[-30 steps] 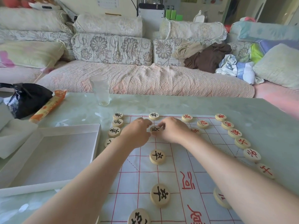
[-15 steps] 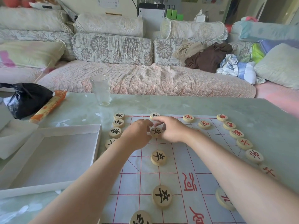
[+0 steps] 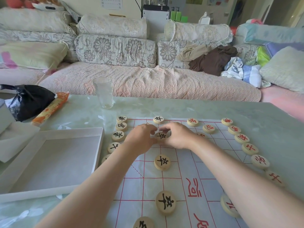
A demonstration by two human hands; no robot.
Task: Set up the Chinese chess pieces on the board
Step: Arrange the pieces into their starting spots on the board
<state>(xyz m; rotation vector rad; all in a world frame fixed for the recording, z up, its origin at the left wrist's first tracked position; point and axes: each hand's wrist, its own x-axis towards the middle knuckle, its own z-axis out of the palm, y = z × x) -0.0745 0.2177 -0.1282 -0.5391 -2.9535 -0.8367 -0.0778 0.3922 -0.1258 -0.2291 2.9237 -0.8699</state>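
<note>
Black-marked piece (image 3: 161, 135) lies on the board (image 3: 185, 163) toward its 12 o'clock end, between both hands. The right hand (image 3: 178, 136) curls its fingers round it. The left hand (image 3: 141, 137) has bent fingertips at the piece's 9 o'clock edge; I cannot tell whether it grips. A white box (image 3: 54, 155) sits at the board's 9 o'clock and a glass (image 3: 103, 92) at 11. The right forearm half hides a red piece (image 3: 227, 206).

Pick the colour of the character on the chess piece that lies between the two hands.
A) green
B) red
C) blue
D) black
D: the piece, pinched between the left hand and the right hand, bears a black character.
</note>
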